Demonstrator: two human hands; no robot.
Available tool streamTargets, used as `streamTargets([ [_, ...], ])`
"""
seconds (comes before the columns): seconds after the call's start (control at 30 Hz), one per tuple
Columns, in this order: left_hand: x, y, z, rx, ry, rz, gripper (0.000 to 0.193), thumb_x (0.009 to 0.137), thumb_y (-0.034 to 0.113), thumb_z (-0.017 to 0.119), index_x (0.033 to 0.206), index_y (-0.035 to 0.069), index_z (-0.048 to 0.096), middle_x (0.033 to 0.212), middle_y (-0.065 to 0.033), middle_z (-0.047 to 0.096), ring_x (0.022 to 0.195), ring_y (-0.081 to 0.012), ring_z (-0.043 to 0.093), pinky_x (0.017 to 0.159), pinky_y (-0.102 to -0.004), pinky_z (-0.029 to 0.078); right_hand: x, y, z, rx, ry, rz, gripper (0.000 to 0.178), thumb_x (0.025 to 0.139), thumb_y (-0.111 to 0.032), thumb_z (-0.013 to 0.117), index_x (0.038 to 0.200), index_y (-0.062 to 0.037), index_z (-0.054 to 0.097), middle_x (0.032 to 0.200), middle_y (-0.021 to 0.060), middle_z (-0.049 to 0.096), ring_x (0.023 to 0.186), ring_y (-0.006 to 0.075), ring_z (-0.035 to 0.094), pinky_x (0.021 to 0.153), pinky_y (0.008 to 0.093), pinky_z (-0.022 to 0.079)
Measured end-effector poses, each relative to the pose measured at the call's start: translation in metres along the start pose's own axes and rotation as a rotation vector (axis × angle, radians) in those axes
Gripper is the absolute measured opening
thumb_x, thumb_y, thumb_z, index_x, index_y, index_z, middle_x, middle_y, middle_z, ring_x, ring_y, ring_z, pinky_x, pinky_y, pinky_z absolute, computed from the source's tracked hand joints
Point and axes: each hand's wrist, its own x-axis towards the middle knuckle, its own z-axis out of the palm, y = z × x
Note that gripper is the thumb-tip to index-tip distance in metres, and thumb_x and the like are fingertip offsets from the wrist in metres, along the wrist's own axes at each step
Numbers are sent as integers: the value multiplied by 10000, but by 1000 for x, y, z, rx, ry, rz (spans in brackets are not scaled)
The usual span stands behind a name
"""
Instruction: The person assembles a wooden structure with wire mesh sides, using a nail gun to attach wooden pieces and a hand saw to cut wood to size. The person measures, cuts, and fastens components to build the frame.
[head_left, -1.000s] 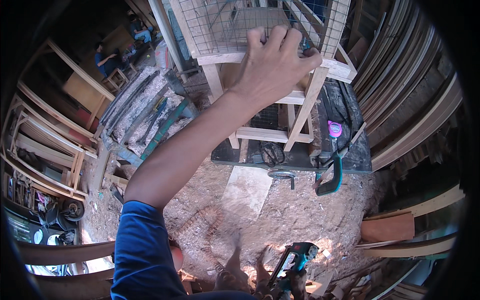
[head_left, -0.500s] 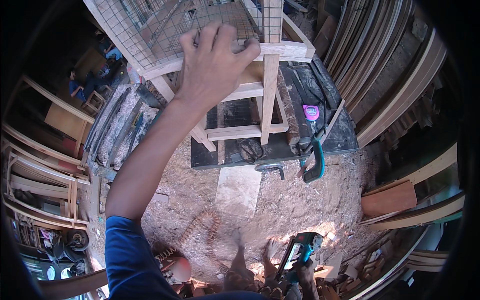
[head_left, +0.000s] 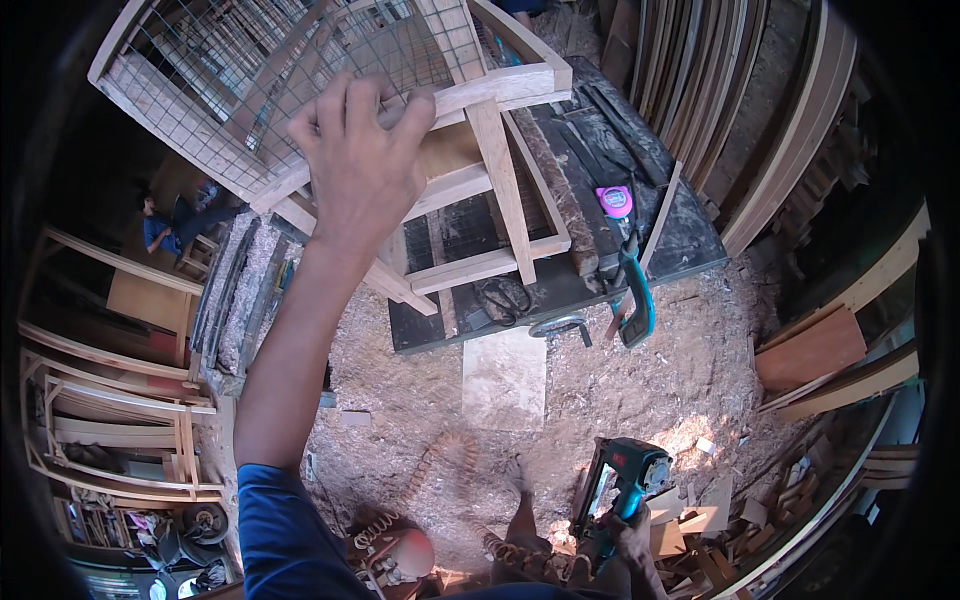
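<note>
While the left grip (head_left: 362, 165) reaches up to the pale, unpainted wooden frame covered with wire mesh (head_left: 448, 190), its fingers are bent over the frame's front rail (head_left: 515, 86), hooked at the edge of the dark square-patterned mesh, with the thumb spread to the right along the wood. The frame lies directly beneath and beyond this grip, in contact with it: the meshed upper part extends away and to the left, and the slim legs run down below, the nearer ones standing on the dark, scuffed worktop (head_left: 692, 238).

The right grip (head_left: 630, 545) is low near the bottom edge, closed around the handle of a teal-and-black nail gun (head_left: 630, 485), well apart from the frame. Its fingers are partly in shadow.

On the worktop, to the right of the frame, lies a round pink tape measure (head_left: 614, 202); just below that is a teal-framed handsaw (head_left: 637, 300), its lower end overhanging the front edge. A grey metal handwheel (head_left: 558, 326) juts out at that edge. On the shavings-covered floor (head_left: 390, 375) lies a pale rectangular panel (head_left: 503, 385), near a blurred, coiled orange hose (head_left: 440, 452).
</note>
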Motion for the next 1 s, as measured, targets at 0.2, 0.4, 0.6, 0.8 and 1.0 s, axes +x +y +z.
streamTargets([
  [0.2,-4,0,4,28,30,16,277,777,99,665,1029,214,655,1067,-61,533,1153,-276,467,873,-484,300,12,-10,22,-165,-99,-295,251,786,-82,735,989,11,622,803,66,669,672,154,639,625,302,524],
  [0.4,-8,2,3,53,9,-11,361,742,46,676,1060,214,657,1136,-52,533,1184,-281,455,914,-474,297,42,-62,72,-121,-123,-281,167,849,-108,663,933,32,695,805,102,718,713,156,690,622,314,548],
  [0.6,-9,1,5,47,23,-13,413,707,23,680,1072,215,657,1158,-49,540,1198,-284,457,932,-472,298,56,-103,100,-160,-248,-493,391,849,-42,633,1226,41,571,1150,168,664,1053,222,659,840,318,558],
  [0.8,-7,-1,5,56,35,13,355,771,63,659,1076,243,640,1145,-52,528,1197,-279,449,908,-493,303,78,-173,105,-328,-395,-619,421,948,-112,578,1350,-16,502,1319,155,574,1195,262,587,953,370,535],
  [1.0,-8,2,4,64,36,1,344,767,47,662,1063,223,648,1141,-59,537,1199,-285,458,922,-492,305,90,-238,140,-279,-323,-819,402,1043,-372,486,1211,-32,619,1101,141,656,1006,245,646,843,367,527],
])
